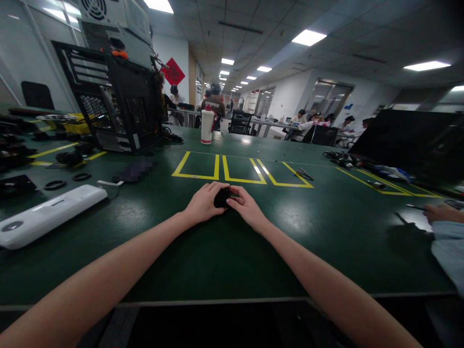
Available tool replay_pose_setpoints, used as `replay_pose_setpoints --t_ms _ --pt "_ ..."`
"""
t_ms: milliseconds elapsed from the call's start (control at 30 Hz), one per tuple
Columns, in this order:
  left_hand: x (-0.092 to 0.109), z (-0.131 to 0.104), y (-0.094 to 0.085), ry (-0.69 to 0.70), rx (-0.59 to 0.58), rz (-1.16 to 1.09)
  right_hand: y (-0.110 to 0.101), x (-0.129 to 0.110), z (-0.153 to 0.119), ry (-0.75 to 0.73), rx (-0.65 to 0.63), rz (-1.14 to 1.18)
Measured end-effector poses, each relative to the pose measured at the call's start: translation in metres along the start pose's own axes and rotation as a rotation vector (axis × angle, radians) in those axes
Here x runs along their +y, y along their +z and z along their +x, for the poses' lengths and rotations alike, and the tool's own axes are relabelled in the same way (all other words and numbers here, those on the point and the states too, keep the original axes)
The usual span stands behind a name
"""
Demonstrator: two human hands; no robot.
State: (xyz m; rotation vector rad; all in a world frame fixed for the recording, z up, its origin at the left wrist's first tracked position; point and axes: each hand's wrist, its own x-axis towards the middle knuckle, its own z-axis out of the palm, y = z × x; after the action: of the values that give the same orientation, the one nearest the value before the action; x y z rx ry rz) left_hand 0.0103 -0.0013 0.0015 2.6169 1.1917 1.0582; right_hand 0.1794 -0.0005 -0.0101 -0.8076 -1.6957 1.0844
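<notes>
A small black object (221, 198) is held between my two hands, just above or on the green table (217, 261); its exact shape is partly hidden by fingers. My left hand (205, 202) wraps round its left side, with fingers over the top and thumb below. On the right side, my right hand (244, 205) touches it with thumb and fingertips. Beyond my hands lie yellow tape outlines (243, 181) on the table, and a small dark tool or part (304, 174) rests over the rightmost of these three.
An open black computer case (134, 106) stands back left, near a white bottle (207, 127). At left lie a white device (50, 215) and black rings (55, 185). Another person's hand (444, 213) holds a thin tool at far right, below a dark monitor (409, 140).
</notes>
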Motion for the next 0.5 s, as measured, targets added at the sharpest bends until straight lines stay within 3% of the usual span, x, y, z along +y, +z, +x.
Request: replay_pose_setpoints --t_ms 200,500 --pt "0.0007 -0.0005 -0.0012 -0.008 -0.007 -0.007 -0.0007 -0.0008 -0.0017 0.066 -0.053 0.079" --pt "0.0002 -0.0002 0.0003 0.002 0.000 0.008 0.0009 0.0027 0.0034 0.042 0.046 0.040"
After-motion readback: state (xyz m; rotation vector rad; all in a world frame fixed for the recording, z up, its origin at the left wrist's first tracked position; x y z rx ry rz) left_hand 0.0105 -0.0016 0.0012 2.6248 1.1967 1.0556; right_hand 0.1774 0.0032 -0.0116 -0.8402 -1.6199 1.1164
